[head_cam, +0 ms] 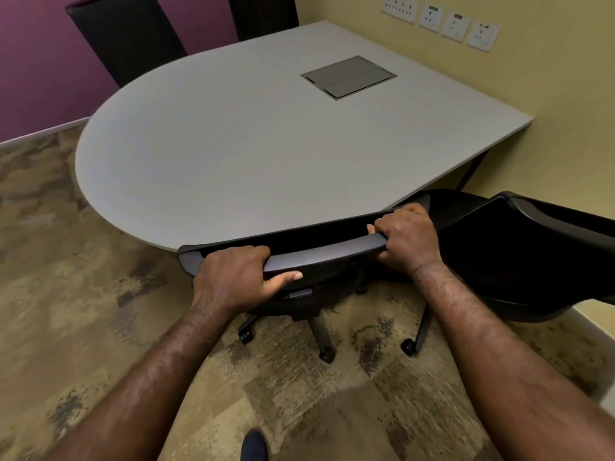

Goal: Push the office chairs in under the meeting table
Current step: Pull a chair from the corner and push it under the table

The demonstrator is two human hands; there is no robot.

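A black office chair stands against the near curved edge of the grey meeting table, its seat hidden below the tabletop. My left hand grips the left part of the backrest's top rail. My right hand grips the right end of the same rail. The chair's wheeled base shows on the carpet below. A second black chair sits close on the right, beside the wall. Two more dark chair backs stand at the table's far side.
The table's right side meets a yellow wall with several power sockets. A grey cable hatch is set into the tabletop. A purple wall lies at the far left. Patterned carpet covers the floor, and my shoe shows at the bottom.
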